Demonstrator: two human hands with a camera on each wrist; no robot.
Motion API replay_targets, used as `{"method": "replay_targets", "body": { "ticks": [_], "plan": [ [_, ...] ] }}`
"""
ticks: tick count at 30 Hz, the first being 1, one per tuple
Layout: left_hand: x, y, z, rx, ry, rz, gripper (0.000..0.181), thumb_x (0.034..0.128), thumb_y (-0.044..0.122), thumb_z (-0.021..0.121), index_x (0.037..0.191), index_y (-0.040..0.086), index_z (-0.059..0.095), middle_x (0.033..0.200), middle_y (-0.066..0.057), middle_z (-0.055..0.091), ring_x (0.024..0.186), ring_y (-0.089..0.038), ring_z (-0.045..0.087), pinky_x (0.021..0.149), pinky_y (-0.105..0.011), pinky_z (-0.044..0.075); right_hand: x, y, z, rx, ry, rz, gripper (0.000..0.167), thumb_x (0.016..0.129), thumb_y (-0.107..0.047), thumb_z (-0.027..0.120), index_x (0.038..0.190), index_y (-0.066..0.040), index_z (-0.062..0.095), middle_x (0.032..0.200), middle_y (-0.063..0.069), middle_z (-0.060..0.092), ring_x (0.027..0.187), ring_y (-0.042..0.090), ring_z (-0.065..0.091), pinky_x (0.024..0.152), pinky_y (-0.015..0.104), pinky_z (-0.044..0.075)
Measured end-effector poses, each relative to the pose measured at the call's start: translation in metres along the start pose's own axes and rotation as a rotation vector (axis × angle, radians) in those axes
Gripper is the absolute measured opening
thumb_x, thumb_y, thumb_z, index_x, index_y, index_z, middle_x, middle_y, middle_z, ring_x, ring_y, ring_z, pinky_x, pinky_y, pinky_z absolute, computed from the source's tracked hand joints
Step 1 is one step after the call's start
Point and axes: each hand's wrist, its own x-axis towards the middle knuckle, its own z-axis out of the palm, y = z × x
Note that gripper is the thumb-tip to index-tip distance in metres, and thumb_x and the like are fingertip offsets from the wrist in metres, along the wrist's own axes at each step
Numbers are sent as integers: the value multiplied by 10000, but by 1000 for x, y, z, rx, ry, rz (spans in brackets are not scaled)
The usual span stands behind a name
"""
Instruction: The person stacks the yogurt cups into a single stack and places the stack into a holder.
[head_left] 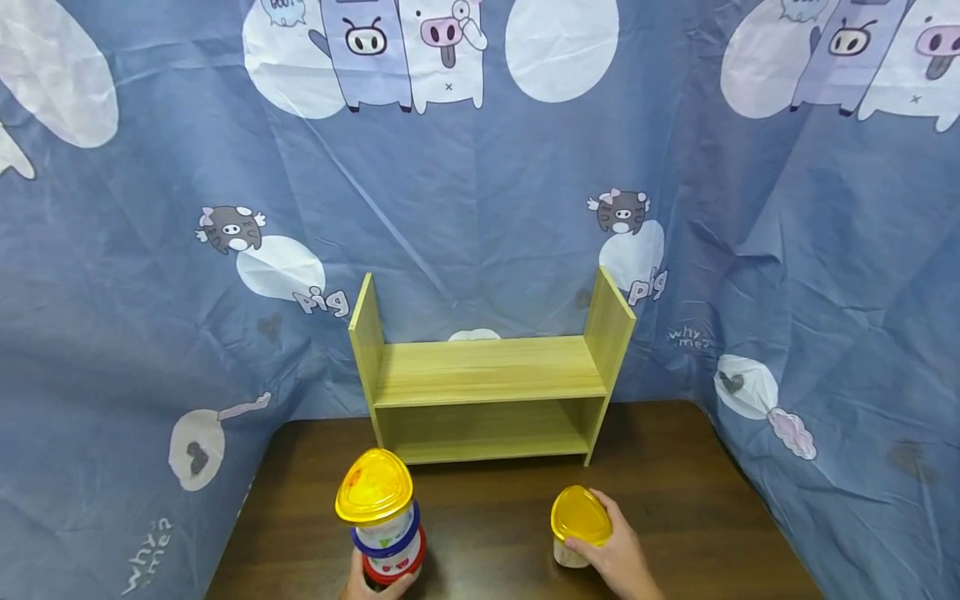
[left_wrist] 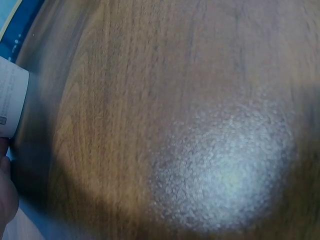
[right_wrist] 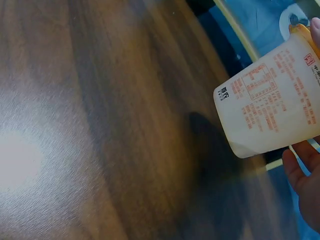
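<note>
A stack of tubs stands at the front left in the head view. On top is a yellow-lidded tub (head_left: 375, 487), over a tub with a blue lid (head_left: 390, 546) and one with a red lid (head_left: 396, 573). My left hand (head_left: 375, 587) grips the stack low down; the left wrist view catches only a white tub wall (left_wrist: 12, 97) at its edge. Farther right, my right hand (head_left: 618, 554) holds a second yellow-lidded tub (head_left: 581, 517) from its right side. Orange print covers that tub's pale wall (right_wrist: 272, 100) in the right wrist view, where it appears tilted.
A two-level wooden shelf (head_left: 487, 371) with raised side panels stands at the back of the dark brown table (head_left: 480, 508). Blue curtain cloth (head_left: 480, 192) with pig drawings hangs behind the table and along both sides.
</note>
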Motion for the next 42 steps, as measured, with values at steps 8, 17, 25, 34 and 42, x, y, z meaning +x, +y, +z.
{"method": "replay_targets", "body": {
  "ticks": [8,17,25,34,42],
  "plan": [
    [2,-4,-1,52,16,5,922,688,239,949,1401,79,387,1204,-153,628,1051,-283,610,886,-417,497,10,-20,3,51,24,-43,921,641,-267,972,1422,-85,520,1224,141,666,971,243,625,806,359,508],
    [1,-5,0,9,-7,22,919,683,189,950,1401,95,386,1206,-125,618,1036,-207,596,882,-341,498,13,-29,3,55,37,-38,922,621,-274,982,1411,-94,542,1210,144,674,960,240,623,801,354,497],
    [1,1,-1,17,-31,-30,944,708,276,937,1423,83,351,1236,-171,599,1071,-305,604,890,-431,491,21,-44,5,139,3,-47,940,598,-233,992,1415,-110,543,1207,116,671,948,236,620,782,339,508],
    [1,4,-2,36,-30,-53,950,709,316,934,1425,84,355,1230,-175,612,1064,-315,615,888,-445,495,26,-56,7,138,27,-122,917,597,-201,987,1398,-95,553,1197,98,677,947,212,619,794,320,510],
    [1,0,-2,41,-12,-2,926,716,281,933,1414,60,367,1211,-175,618,1052,-305,614,867,-421,500,30,-69,6,154,16,-122,885,616,-190,983,1387,-96,560,1212,107,672,973,212,619,820,317,510]
  ]
}}
